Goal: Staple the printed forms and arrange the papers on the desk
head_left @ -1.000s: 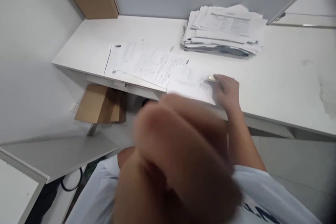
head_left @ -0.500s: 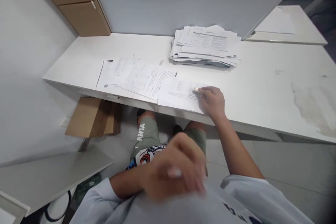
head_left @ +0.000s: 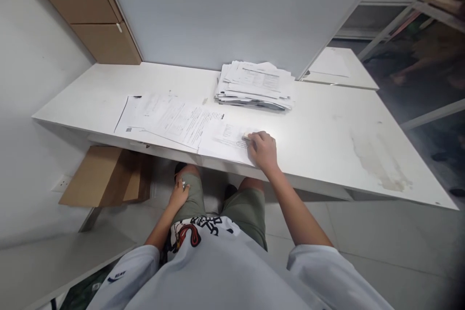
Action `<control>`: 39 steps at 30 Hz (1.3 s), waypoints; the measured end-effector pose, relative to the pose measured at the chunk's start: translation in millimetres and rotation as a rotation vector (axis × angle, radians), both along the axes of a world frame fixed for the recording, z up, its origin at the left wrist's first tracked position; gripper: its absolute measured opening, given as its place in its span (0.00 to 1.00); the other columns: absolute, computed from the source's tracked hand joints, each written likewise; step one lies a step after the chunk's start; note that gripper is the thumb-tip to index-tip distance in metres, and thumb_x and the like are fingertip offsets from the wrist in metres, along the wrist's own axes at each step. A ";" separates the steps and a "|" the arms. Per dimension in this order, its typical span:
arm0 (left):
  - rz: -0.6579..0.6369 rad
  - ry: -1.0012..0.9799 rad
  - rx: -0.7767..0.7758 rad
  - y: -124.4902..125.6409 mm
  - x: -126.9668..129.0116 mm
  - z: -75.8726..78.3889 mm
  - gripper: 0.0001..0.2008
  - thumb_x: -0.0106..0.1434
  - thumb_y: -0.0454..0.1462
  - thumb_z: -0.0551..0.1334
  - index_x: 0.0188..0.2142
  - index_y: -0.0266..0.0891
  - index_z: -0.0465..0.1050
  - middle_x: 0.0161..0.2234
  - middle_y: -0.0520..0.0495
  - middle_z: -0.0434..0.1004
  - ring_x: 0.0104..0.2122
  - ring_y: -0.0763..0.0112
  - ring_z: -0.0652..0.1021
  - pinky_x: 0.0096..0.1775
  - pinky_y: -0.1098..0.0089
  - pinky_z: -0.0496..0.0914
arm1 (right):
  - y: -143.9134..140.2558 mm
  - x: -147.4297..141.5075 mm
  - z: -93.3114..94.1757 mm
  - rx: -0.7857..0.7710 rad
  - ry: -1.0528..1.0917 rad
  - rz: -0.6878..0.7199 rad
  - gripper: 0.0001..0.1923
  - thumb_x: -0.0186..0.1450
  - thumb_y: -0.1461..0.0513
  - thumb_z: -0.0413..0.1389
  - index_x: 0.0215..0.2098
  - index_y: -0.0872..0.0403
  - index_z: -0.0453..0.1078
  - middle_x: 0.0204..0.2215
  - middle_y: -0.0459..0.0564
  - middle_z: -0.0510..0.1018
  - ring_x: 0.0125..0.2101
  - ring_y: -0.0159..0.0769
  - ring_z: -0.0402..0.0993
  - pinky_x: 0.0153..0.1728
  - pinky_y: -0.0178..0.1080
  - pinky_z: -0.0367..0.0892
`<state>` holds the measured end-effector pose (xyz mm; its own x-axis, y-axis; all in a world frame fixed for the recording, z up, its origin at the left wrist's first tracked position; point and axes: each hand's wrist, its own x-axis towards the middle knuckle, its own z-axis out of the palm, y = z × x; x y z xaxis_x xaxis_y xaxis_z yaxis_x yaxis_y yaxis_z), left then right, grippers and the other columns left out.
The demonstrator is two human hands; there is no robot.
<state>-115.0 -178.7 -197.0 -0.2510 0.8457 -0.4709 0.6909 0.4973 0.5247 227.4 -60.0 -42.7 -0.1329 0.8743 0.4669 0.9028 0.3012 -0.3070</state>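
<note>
Cardboard box [head_left: 105, 177] under desk's left end. Loose sheets [head_left: 163, 118] overlap along front edge of white desk [head_left: 327, 121]. Left hand [head_left: 179, 194] rests on left knee below desk, fingers bent; cannot tell if holding anything. Right hand [head_left: 263, 149] pinches small pale stamp [head_left: 246, 134] on sheet with oval mark [head_left: 227, 140], near front edge. Paper stack [head_left: 256, 85] behind, against partition. Wide bare surface to right.

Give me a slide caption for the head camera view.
Right hand presses a small white eraser on a stamped sheet; left hand rests on thigh.
</note>
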 end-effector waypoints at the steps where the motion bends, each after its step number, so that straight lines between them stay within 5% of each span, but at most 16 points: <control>1: -0.007 0.011 0.003 0.8 -0.5 -1.3 0.30 0.69 0.42 0.53 0.66 0.29 0.52 0.65 0.29 0.56 0.64 0.53 0.61 0.62 0.61 0.56 | -3.7 -1.8 2.2 0.040 0.008 0.007 0.12 0.67 0.64 0.48 0.45 0.53 0.70 0.44 0.57 0.73 0.47 0.48 0.69 0.48 0.50 0.63; 6: -0.016 0.037 0.011 1.6 -5.3 -4.1 0.32 0.69 0.42 0.52 0.67 0.27 0.49 0.65 0.28 0.55 0.64 0.53 0.61 0.62 0.60 0.57 | -32.5 -24.5 3.3 0.107 -0.050 0.210 0.20 0.69 0.56 0.51 0.57 0.52 0.64 0.53 0.58 0.71 0.56 0.52 0.64 0.57 0.54 0.57; 10: -0.004 0.043 0.009 1.8 -7.9 -1.8 0.34 0.69 0.43 0.52 0.68 0.27 0.47 0.66 0.28 0.54 0.65 0.52 0.59 0.62 0.60 0.57 | -47.9 -48.5 -8.7 -0.040 -0.167 0.348 0.28 0.68 0.64 0.50 0.65 0.56 0.56 0.51 0.62 0.73 0.52 0.53 0.68 0.48 0.52 0.65; 13: -0.004 0.044 0.018 2.9 -9.3 1.0 0.33 0.69 0.43 0.51 0.68 0.29 0.46 0.65 0.29 0.55 0.64 0.52 0.61 0.61 0.59 0.58 | -49.3 -60.7 -5.2 0.009 -0.130 0.461 0.28 0.66 0.72 0.45 0.64 0.54 0.60 0.43 0.57 0.78 0.43 0.46 0.73 0.39 0.46 0.69; 17: -0.005 0.025 0.066 3.9 -16.1 -0.3 0.31 0.69 0.43 0.50 0.67 0.31 0.50 0.62 0.31 0.63 0.62 0.53 0.66 0.59 0.59 0.63 | -35.6 -60.7 33.1 0.302 0.000 0.474 0.23 0.69 0.70 0.44 0.56 0.48 0.69 0.42 0.52 0.79 0.43 0.40 0.75 0.41 0.44 0.71; 24: 0.072 0.015 0.112 -0.3 -50.7 -21.0 0.32 0.67 0.46 0.48 0.67 0.34 0.50 0.62 0.36 0.65 0.61 0.56 0.67 0.59 0.61 0.64 | 48.1 1.6 111.0 0.559 0.100 0.109 0.17 0.72 0.57 0.46 0.50 0.45 0.75 0.46 0.52 0.80 0.54 0.46 0.73 0.54 0.52 0.66; 29: 0.136 -0.014 0.141 -2.3 -72.5 -32.9 0.32 0.66 0.49 0.44 0.64 0.34 0.54 0.63 0.36 0.63 0.63 0.58 0.65 0.62 0.62 0.61 | 144.4 18.9 109.4 0.357 0.055 -0.066 0.23 0.73 0.63 0.38 0.56 0.49 0.70 0.57 0.52 0.72 0.61 0.42 0.63 0.63 0.53 0.51; 33: 0.155 0.027 0.162 2.3 -70.4 -31.3 0.30 0.63 0.49 0.45 0.62 0.40 0.59 0.60 0.40 0.69 0.61 0.58 0.67 0.61 0.63 0.62 | 200.3 8.2 91.6 -0.127 -0.087 -0.043 0.22 0.70 0.66 0.45 0.60 0.56 0.66 0.61 0.58 0.67 0.62 0.44 0.61 0.63 0.49 0.50; 36: 0.162 0.043 0.183 -1.0 -65.5 -22.5 0.30 0.63 0.49 0.46 0.60 0.39 0.61 0.58 0.40 0.70 0.59 0.58 0.70 0.59 0.63 0.65 | 210.3 1.3 75.4 -0.298 -0.129 0.021 0.26 0.66 0.63 0.54 0.62 0.58 0.63 0.62 0.62 0.65 0.63 0.47 0.60 0.62 0.50 0.51; 39: 0.186 0.028 0.206 -6.1 -64.4 -15.8 0.31 0.63 0.50 0.46 0.58 0.34 0.65 0.55 0.38 0.73 0.55 0.57 0.74 0.55 0.64 0.69 | 189.5 1.2 54.9 -0.210 -0.065 0.024 0.28 0.68 0.61 0.51 0.66 0.57 0.57 0.67 0.61 0.54 0.67 0.46 0.49 0.66 0.55 0.42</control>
<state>-179.3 -184.9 -212.8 -0.4212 0.8612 -0.2846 0.6133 0.5016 0.6101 228.5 129.5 12.2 -0.1789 0.9477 0.2642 0.9161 0.2584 -0.3065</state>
